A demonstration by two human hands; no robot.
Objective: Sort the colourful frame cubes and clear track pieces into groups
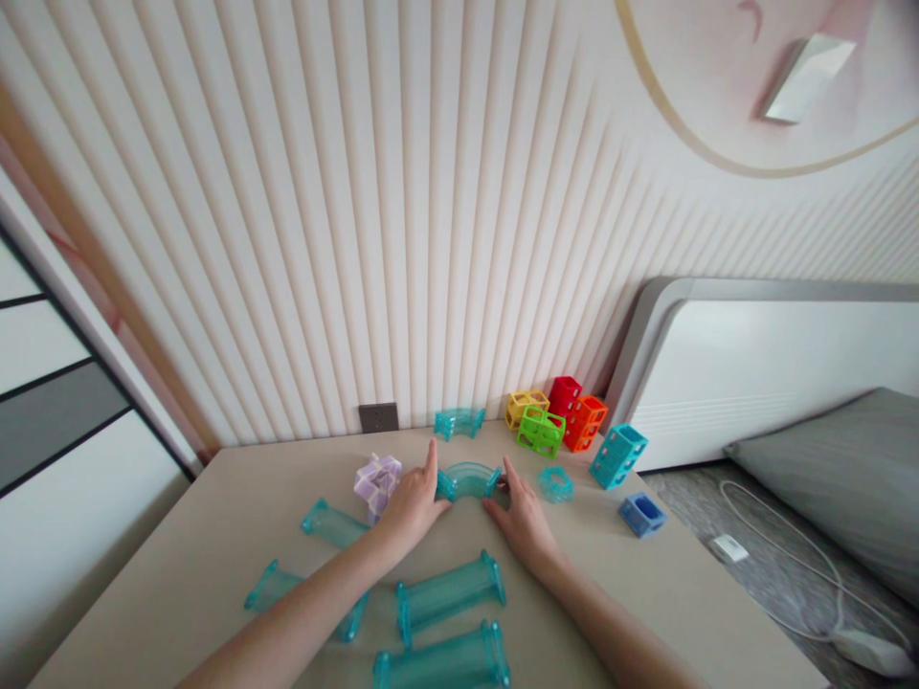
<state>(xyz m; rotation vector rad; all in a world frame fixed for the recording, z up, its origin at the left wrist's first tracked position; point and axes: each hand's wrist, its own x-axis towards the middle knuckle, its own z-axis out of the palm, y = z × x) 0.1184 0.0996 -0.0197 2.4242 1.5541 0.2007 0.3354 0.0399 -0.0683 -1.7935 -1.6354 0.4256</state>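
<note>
A curved, see-through teal tube piece rests on the table between my hands, its bend arching away from me. My left hand grips its left flanged end, thumb low and index finger pointing up. At the opposite end, my right hand has thumb and fingers around the flange, index finger raised too. Behind this piece, close to the wall, stands another curved teal tube. A teal ring piece lies just right of my right hand, and a pale purple block cluster sits left of my left hand.
Several straight teal tubes lie on the near half of the table, some partly under my left forearm. Yellow, red, orange and green blocks are grouped at the back right. A teal block and a blue block stand near the right edge.
</note>
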